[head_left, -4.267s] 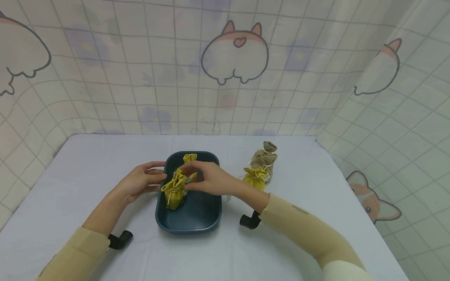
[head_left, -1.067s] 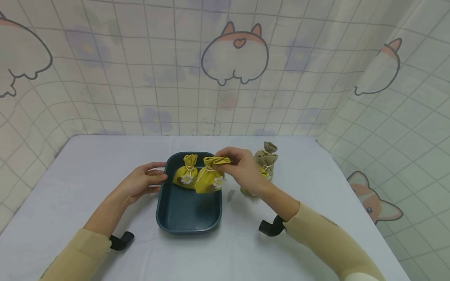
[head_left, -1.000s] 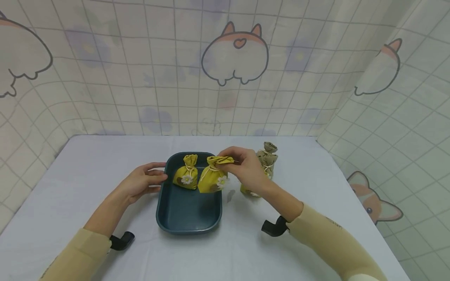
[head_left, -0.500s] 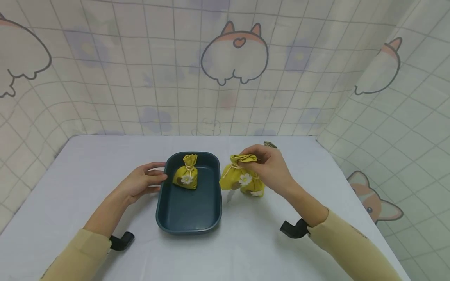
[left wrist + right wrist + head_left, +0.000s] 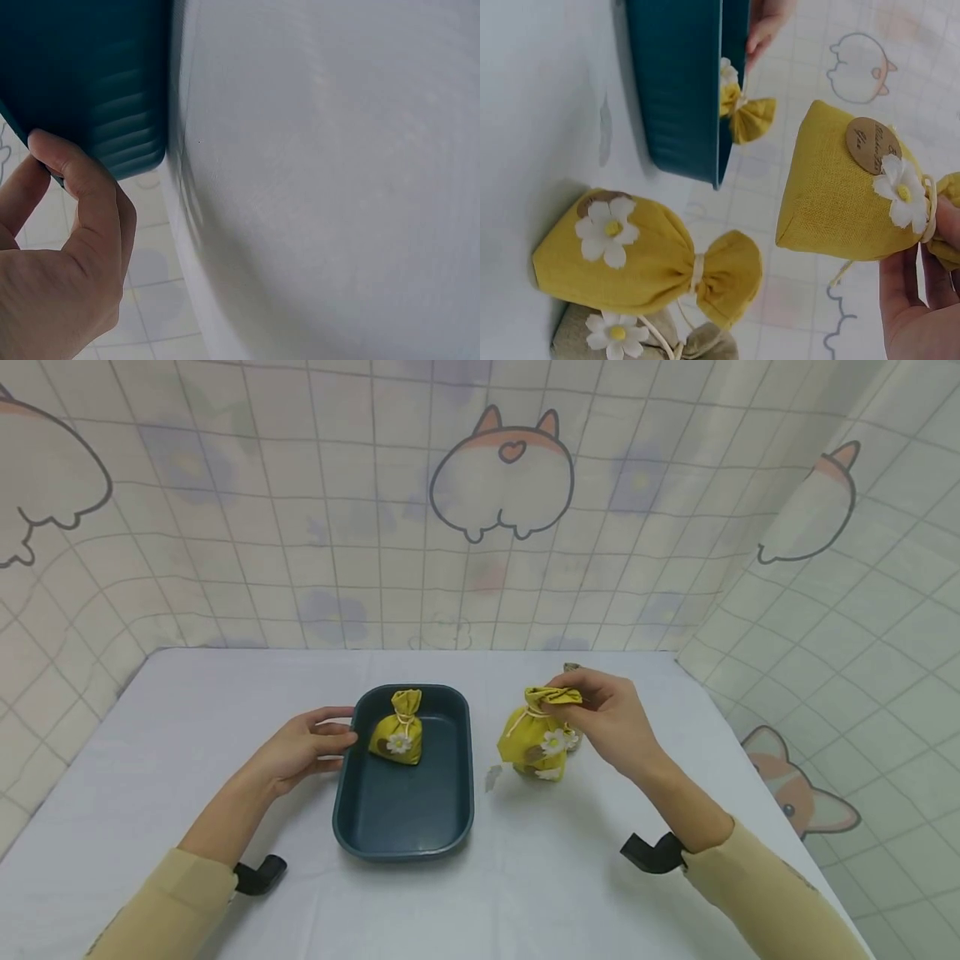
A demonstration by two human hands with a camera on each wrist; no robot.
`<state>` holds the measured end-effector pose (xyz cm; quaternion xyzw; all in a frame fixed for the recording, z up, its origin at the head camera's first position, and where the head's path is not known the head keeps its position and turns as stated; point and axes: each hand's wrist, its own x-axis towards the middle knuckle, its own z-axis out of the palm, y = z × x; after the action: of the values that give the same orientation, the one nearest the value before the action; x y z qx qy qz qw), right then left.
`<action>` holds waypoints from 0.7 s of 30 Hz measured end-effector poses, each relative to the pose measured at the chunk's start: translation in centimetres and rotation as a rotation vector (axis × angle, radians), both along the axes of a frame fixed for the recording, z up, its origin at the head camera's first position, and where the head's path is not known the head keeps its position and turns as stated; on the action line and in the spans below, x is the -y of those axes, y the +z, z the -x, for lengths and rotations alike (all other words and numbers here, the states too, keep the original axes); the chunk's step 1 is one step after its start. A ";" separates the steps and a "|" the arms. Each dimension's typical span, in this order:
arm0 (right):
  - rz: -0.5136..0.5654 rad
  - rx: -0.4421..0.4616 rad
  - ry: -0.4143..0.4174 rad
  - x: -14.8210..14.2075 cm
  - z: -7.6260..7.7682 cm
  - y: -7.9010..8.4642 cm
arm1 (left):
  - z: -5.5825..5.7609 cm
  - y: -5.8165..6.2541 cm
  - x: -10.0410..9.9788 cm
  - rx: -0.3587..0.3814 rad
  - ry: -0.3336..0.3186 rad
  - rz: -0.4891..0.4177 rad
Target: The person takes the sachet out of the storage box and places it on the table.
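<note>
My right hand (image 5: pixel 611 718) pinches a yellow drawstring pouch (image 5: pixel 523 739) by its gathered top, holding it up to the right of the dark blue tray (image 5: pixel 405 827). A white fabric flower and a round brown tag show on it in the right wrist view. Behind and below it a second yellow pouch (image 5: pixel 630 262) stands on the table, mostly covered in the head view. My left hand (image 5: pixel 307 747) holds the tray's left rim, fingers bent against its outer wall (image 5: pixel 127 112) in the left wrist view. Inside the tray, at its back left, is another yellow pouch (image 5: pixel 397 737).
A grey-brown pouch (image 5: pixel 615 341) with a white flower stands close to the standing yellow one; in the head view my right hand mostly hides it. The white-covered table (image 5: pixel 217 693) meets a patterned curtain (image 5: pixel 405 568) at the back and right.
My right hand has carried the yellow pouch out from over the tray, moving right until it overlaps the standing pouches. My left hand and the tray have stayed in place.
</note>
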<state>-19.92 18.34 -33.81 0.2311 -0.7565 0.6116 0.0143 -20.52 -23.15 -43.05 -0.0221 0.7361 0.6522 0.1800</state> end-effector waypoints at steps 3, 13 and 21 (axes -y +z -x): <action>0.002 -0.013 -0.023 -0.6 0.3 0.0 | 0.0 0.0 0.0 0.001 0.000 0.002; -0.002 -0.030 -0.099 -2.9 1.1 -0.6 | 0.1 -0.1 0.1 0.003 0.007 0.009; -0.026 -0.036 -0.175 -4.5 1.1 -1.3 | 0.1 0.0 0.1 0.002 0.004 0.004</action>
<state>-21.05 22.81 -35.09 0.1753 -0.7814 0.5937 0.0783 -20.58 -23.24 -43.05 -0.0244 0.7371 0.6511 0.1795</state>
